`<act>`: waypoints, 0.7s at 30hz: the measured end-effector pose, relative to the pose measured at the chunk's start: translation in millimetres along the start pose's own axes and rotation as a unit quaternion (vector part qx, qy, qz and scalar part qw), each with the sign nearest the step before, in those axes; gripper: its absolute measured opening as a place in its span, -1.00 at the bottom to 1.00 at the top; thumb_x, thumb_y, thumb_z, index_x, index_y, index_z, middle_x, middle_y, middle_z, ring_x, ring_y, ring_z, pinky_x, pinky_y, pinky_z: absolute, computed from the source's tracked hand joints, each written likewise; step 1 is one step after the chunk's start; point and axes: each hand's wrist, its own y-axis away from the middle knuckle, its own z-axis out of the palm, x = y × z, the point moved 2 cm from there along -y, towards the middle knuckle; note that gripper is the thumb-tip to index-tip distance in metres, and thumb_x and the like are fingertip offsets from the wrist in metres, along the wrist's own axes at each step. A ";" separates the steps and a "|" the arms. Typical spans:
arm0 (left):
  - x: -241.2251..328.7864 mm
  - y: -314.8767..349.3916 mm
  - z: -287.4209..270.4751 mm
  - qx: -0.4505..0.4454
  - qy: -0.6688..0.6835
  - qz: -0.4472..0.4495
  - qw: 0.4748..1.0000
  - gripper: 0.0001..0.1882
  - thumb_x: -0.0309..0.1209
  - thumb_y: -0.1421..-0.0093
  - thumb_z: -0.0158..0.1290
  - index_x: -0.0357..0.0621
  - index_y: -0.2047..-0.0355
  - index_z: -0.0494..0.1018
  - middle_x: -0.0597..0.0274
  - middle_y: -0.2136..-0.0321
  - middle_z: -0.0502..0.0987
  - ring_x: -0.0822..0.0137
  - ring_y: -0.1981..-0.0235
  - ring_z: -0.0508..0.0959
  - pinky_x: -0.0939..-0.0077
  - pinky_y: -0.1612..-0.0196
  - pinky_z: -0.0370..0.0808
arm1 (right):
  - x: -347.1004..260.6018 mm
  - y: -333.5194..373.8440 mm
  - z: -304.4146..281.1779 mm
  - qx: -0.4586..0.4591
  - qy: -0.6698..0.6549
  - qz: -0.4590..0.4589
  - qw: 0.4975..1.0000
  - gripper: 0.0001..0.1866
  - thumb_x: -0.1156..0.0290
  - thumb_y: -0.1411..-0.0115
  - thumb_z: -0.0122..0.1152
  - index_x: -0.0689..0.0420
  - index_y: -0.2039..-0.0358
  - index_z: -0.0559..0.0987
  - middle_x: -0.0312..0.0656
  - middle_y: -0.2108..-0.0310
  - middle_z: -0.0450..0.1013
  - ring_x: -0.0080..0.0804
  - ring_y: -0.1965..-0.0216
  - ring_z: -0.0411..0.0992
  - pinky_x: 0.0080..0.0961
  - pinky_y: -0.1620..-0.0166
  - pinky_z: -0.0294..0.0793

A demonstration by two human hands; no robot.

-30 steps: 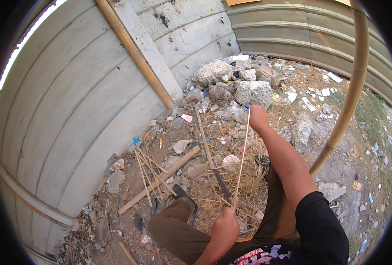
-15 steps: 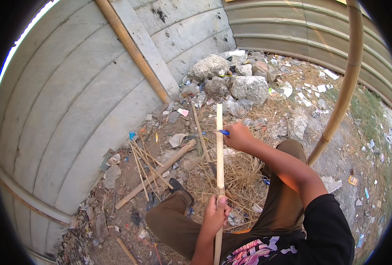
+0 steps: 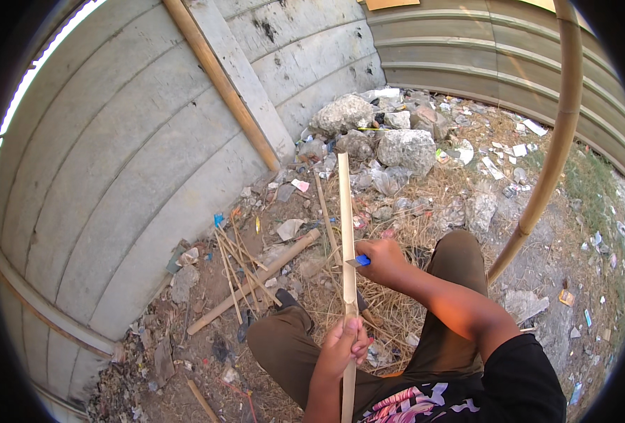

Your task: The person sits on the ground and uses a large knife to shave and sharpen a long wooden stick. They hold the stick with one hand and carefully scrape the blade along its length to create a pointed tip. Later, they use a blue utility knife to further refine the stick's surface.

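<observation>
A long split bamboo strip (image 3: 347,225) stands lengthwise in front of me, its pale inner face showing. My left hand (image 3: 342,344) is closed around its lower part, and the near end runs down between my legs. In my right hand (image 3: 386,264) is a small blue-handled knife (image 3: 362,261), gripped in closed fingers. Its blade lies across the strip a little above my left hand; how deep the edge bites cannot be seen.
Thin bamboo sticks (image 3: 236,271) and a thicker bamboo pole (image 3: 256,280) lie on the littered ground at left. Rocks (image 3: 405,151) are piled near the concrete wall (image 3: 136,141). An upright bamboo pole (image 3: 543,169) rises at right, before a corrugated metal fence (image 3: 460,42).
My right hand and the knife have come down along the strip toward my left hand. The strip's far end leans slightly more to the left. My left hand keeps its grip.
</observation>
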 end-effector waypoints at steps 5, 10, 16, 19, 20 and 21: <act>3.8 3.8 3.9 -0.033 0.062 -0.017 0.997 -0.68 -0.09 -0.49 -0.23 -0.06 0.26 0.23 0.45 0.72 0.10 0.58 0.76 0.10 0.63 0.68 0.18 | -6.4 -17.5 -3.9 0.066 0.022 0.038 0.997 -0.87 0.36 0.01 0.30 0.10 0.47 0.54 -0.04 0.62 0.48 0.02 0.53 0.52 -0.08 0.43 0.49; -7.9 9.1 8.7 -0.063 0.094 -0.042 0.993 -0.68 -0.09 -0.50 -0.24 -0.05 0.26 0.23 0.45 0.73 0.09 0.57 0.77 0.08 0.63 0.70 0.15 | 22.4 -52.3 -16.8 0.118 0.083 0.132 0.981 -0.88 0.36 -0.05 0.27 0.12 0.47 0.55 0.00 0.58 0.50 0.05 0.49 0.52 -0.07 0.40 0.49; -4.1 17.2 9.4 -0.061 0.074 -0.035 0.995 -0.69 -0.10 -0.50 -0.26 -0.04 0.26 0.23 0.45 0.74 0.07 0.57 0.77 0.07 0.62 0.71 0.13 | 22.2 -56.4 -18.8 0.144 0.053 0.106 0.983 -0.89 0.39 -0.02 0.29 0.11 0.48 0.55 -0.01 0.56 0.51 0.06 0.48 0.52 -0.06 0.37 0.48; -4.3 20.5 10.9 -0.042 0.063 -0.029 0.997 -0.69 -0.10 -0.51 -0.27 -0.05 0.27 0.22 0.45 0.74 0.06 0.57 0.78 0.05 0.62 0.72 0.11 | 32.3 -60.1 -15.9 0.147 0.066 0.088 0.983 -0.87 0.42 0.04 0.34 0.08 0.48 0.54 -0.05 0.56 0.51 0.03 0.49 0.51 -0.10 0.40 0.47; -4.1 23.0 8.3 -0.034 0.063 -0.033 0.997 -0.68 -0.10 -0.51 -0.28 -0.05 0.27 0.22 0.45 0.75 0.06 0.58 0.78 0.05 0.62 0.73 0.10 | 31.0 -59.0 -14.8 0.142 0.063 0.073 0.985 -0.88 0.41 0.04 0.34 0.07 0.49 0.55 -0.06 0.56 0.51 -0.01 0.49 0.53 -0.13 0.41 0.47; -5.1 24.6 7.0 -0.026 0.062 -0.038 0.997 -0.68 -0.10 -0.51 -0.28 -0.05 0.27 0.22 0.45 0.75 0.05 0.58 0.78 0.04 0.62 0.73 0.10 | 29.1 -58.8 -12.9 0.148 0.062 0.071 0.984 -0.88 0.41 0.04 0.34 0.06 0.49 0.55 -0.08 0.57 0.51 -0.02 0.50 0.53 -0.14 0.43 0.47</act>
